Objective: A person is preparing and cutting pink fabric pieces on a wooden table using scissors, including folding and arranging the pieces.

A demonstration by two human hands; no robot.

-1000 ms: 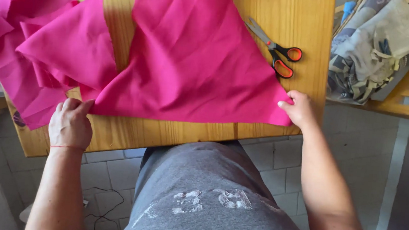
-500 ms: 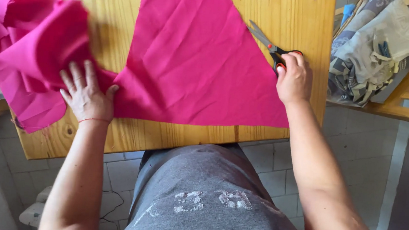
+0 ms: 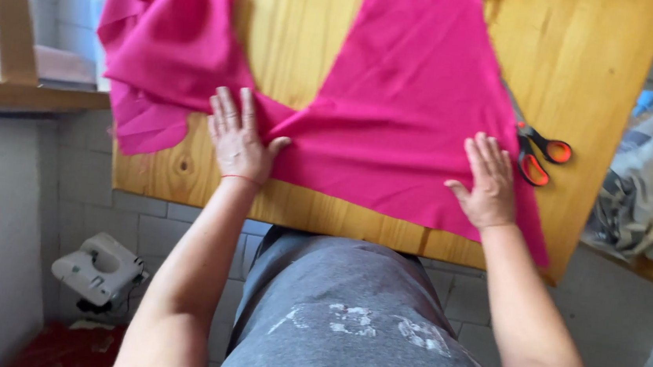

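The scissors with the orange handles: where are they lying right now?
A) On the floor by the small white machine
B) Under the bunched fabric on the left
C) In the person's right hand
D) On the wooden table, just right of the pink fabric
D: the scissors lie on the wooden table beside the pink fabric, while the right hand rests flat on the cloth, apart from them.
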